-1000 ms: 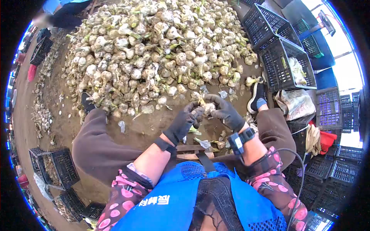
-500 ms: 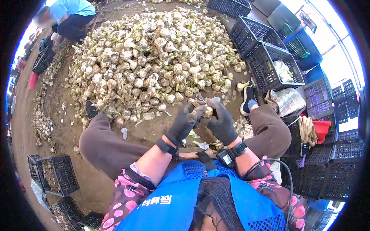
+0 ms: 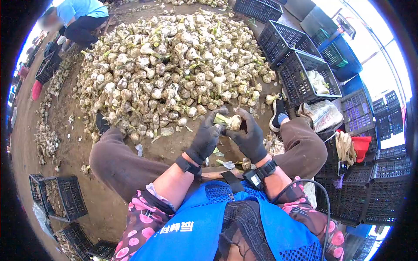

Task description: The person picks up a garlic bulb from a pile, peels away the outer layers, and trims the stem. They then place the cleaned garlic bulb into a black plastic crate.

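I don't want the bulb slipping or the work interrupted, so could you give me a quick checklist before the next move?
1. Garlic bulb supported: ok, it sits between the left hand and the right hand.
2. Gloves worn: ok, dark ones on both hands.
3. Stem in sight: ok, pale green, on the left-hand side of the bulb.
4. Underside of the bulb sound: cannot tell, it is out of view.
5. Ground between the legs free of scraps: not ok, a pale scrap lies there.
6. More bulbs ahead: ok, a large garlic pile lies in front.
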`<control>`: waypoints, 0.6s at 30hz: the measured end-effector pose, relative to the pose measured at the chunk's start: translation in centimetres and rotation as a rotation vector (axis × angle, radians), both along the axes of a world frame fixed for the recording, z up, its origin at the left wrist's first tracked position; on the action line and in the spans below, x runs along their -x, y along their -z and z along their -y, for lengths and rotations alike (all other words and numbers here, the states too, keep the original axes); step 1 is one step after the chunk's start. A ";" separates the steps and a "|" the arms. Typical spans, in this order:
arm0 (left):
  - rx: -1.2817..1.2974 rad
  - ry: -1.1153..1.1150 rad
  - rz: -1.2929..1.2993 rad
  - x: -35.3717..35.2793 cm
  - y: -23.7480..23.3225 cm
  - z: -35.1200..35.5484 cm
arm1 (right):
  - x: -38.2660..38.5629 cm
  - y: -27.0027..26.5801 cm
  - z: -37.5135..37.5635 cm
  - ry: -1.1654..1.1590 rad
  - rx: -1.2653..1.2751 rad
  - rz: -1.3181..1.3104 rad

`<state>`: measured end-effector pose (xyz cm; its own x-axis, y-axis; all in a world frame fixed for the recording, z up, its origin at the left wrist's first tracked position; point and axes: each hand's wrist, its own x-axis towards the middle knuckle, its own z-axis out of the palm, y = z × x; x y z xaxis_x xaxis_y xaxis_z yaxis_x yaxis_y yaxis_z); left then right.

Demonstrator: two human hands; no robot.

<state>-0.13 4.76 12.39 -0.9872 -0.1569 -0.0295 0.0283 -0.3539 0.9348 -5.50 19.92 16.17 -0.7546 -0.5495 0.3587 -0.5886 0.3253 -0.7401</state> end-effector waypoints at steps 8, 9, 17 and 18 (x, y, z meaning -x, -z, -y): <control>0.248 0.099 -0.214 0.2 -1.9 -0.8 | 1.0 5.6 -0.3 0.163 0.070 0.421; 0.063 0.180 -0.163 0.0 -1.6 -0.7 | 0.8 5.3 -0.3 0.169 0.070 0.425; -0.480 0.105 0.224 0.3 1.9 1.4 | -0.6 1.4 0.2 -0.001 0.510 1.002; -0.404 0.045 0.253 0.6 2.7 1.5 | -0.4 1.0 -0.5 -0.056 0.359 0.939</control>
<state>-0.69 3.28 9.72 -0.9466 -0.0403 -0.3200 -0.2066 -0.6860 0.6976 -5.10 20.46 15.18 -0.7933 -0.5690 -0.2169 0.2758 -0.0182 -0.9611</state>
